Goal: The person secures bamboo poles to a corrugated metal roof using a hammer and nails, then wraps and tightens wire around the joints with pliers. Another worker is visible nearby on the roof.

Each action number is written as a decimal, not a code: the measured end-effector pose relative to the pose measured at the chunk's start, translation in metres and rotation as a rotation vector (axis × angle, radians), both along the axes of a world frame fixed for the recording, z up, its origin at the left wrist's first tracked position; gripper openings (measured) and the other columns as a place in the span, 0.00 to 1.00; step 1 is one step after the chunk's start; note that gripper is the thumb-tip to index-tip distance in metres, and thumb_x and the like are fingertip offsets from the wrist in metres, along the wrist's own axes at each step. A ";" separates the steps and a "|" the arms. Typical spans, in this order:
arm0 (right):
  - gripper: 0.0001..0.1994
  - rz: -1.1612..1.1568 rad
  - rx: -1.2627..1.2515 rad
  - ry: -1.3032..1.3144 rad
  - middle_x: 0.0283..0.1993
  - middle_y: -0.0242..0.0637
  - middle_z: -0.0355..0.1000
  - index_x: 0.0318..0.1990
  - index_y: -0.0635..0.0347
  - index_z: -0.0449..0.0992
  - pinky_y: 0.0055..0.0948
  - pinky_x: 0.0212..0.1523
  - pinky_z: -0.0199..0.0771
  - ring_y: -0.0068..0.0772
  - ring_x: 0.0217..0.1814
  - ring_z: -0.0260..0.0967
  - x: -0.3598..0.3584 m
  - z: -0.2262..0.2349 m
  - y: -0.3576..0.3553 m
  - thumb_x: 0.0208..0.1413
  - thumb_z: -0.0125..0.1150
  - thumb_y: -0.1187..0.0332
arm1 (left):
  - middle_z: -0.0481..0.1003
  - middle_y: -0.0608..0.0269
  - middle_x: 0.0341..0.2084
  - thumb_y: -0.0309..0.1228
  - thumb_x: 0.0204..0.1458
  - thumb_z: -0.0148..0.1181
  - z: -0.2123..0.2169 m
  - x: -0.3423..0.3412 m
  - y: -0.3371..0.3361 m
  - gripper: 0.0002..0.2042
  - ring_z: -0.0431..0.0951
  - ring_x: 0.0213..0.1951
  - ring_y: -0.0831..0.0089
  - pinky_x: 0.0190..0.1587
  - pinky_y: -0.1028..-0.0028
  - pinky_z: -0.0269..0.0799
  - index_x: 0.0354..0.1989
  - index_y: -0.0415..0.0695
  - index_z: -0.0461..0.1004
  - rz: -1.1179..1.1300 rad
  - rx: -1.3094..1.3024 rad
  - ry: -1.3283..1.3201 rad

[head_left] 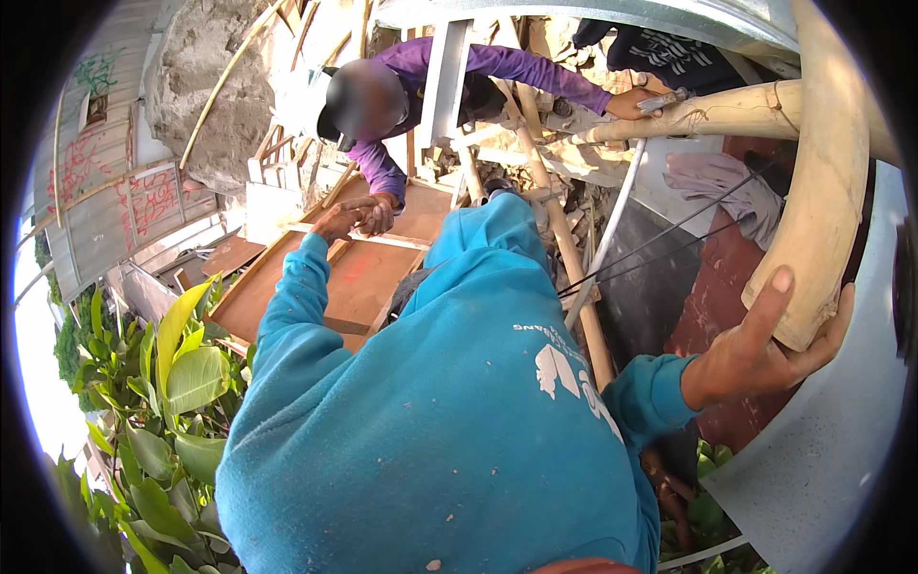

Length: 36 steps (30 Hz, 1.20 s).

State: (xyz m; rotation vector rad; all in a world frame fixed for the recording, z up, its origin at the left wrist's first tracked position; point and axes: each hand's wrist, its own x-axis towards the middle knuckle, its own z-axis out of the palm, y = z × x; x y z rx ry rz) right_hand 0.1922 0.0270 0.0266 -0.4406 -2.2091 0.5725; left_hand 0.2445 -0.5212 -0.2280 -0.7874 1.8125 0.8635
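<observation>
My right hand grips the lower end of a thick, pale bamboo pole, thumb on one side and fingers on the other. On the left, my left hand reaches out with its fingers closed. It meets the hand of a co-worker in a purple sleeve; anything between the two hands is too small to make out. The co-worker's other hand rests at a horizontal bamboo pole, by a small grey metal tool.
Brown wooden panels lie below my left arm. Leafy plants stand at lower left. A grey sheet lies at lower right. Thinner bamboo poles, a white pipe and dark rods cross the middle. A metal beam hangs near the co-worker.
</observation>
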 end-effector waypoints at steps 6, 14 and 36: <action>0.36 -0.010 -0.054 0.009 0.60 0.50 0.69 0.61 0.68 0.69 0.43 0.62 0.71 0.46 0.62 0.69 0.001 0.000 -0.004 0.49 0.71 0.53 | 0.71 0.57 0.61 0.22 0.57 0.50 0.053 0.004 -0.002 0.30 0.72 0.61 0.62 0.59 0.66 0.72 0.70 0.55 0.66 -0.120 0.247 0.189; 0.36 0.026 -0.128 0.092 0.61 0.54 0.66 0.63 0.66 0.69 0.44 0.62 0.71 0.49 0.63 0.68 -0.005 -0.009 -0.008 0.48 0.72 0.56 | 0.79 0.51 0.44 0.26 0.62 0.51 0.032 -0.013 0.054 0.10 0.78 0.50 0.50 0.53 0.58 0.73 0.48 0.39 0.76 -0.782 -0.057 1.019; 0.38 0.099 -0.094 0.037 0.60 0.48 0.67 0.64 0.69 0.65 0.42 0.60 0.73 0.45 0.62 0.68 0.001 -0.008 -0.001 0.47 0.72 0.60 | 0.81 0.42 0.38 0.59 0.50 0.65 -0.111 -0.249 0.469 0.36 0.82 0.42 0.48 0.45 0.58 0.76 0.55 0.39 0.75 -0.485 0.170 1.043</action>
